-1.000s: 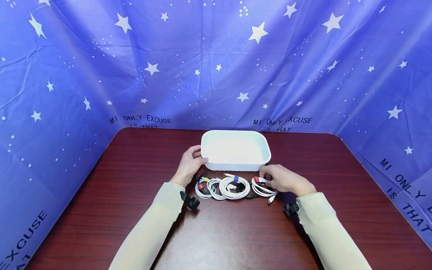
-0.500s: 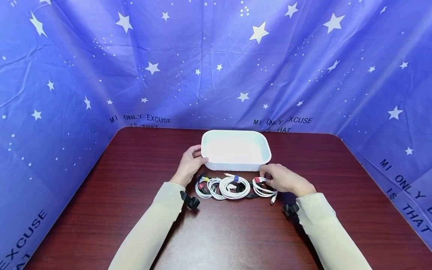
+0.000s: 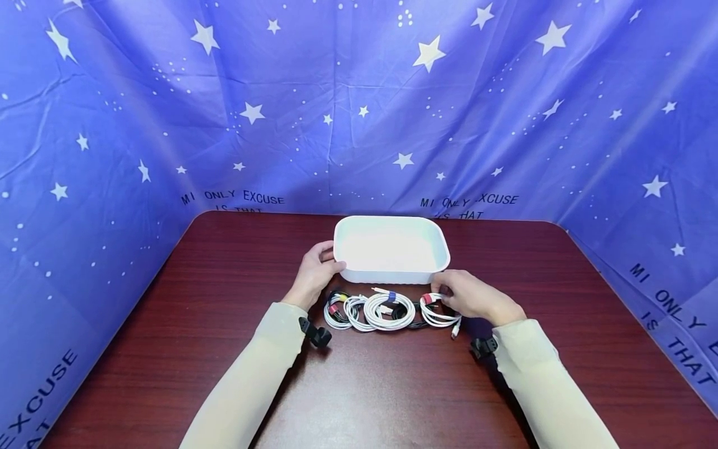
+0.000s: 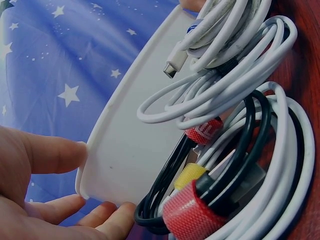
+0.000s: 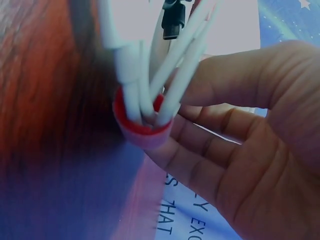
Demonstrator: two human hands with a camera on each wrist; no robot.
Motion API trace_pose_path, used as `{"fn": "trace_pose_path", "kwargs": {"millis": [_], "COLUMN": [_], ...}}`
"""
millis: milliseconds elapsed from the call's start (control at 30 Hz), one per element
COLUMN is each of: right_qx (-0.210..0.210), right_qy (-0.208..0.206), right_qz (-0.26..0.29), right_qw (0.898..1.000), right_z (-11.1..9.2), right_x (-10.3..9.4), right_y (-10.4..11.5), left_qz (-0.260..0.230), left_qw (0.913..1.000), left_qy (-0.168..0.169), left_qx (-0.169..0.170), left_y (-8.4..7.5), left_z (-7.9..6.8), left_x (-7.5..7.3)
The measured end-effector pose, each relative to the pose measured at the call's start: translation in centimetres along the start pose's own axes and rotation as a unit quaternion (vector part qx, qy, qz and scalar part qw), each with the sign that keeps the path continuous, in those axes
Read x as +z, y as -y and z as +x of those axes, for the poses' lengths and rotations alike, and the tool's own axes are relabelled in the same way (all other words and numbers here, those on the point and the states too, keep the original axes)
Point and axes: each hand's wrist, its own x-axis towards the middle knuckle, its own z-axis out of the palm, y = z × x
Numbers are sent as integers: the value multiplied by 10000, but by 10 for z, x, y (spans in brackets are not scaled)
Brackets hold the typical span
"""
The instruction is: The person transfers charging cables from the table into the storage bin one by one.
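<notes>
A white plastic bin sits on the table's far half, behind a row of coiled cables. My left hand holds its near left corner, thumb at the rim and fingers at the side and below, as the left wrist view shows. At the row's right end, my right hand pinches a white coiled cable beside its red strap; its plug points toward the near edge. Mid-row is a larger white cable coil with a blue strap.
Further left lie another white coil and a coil of black and white cables with red and yellow straps. A black cable shows behind the middle coil. Blue star-printed cloth surrounds the dark red table.
The right coil's plug has swung slightly to the right and its loop has shifted a little in my right hand. My left hand and the bin stay put.
</notes>
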Motion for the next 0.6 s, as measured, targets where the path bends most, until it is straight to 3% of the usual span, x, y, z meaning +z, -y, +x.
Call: {"fn": "trace_pose_path", "kwargs": {"millis": [600], "right_qx": [135], "right_qy": [153], "right_qz": [454], "right_qw": [9988], "right_z": [-2], "right_x": [-6], "right_y": [6], "left_qz": [-8], "left_qw": [10000], "left_qy": [-11], "left_qx": [-16], "left_y": [-1], "left_z": [-1], "left_x": [0]}}
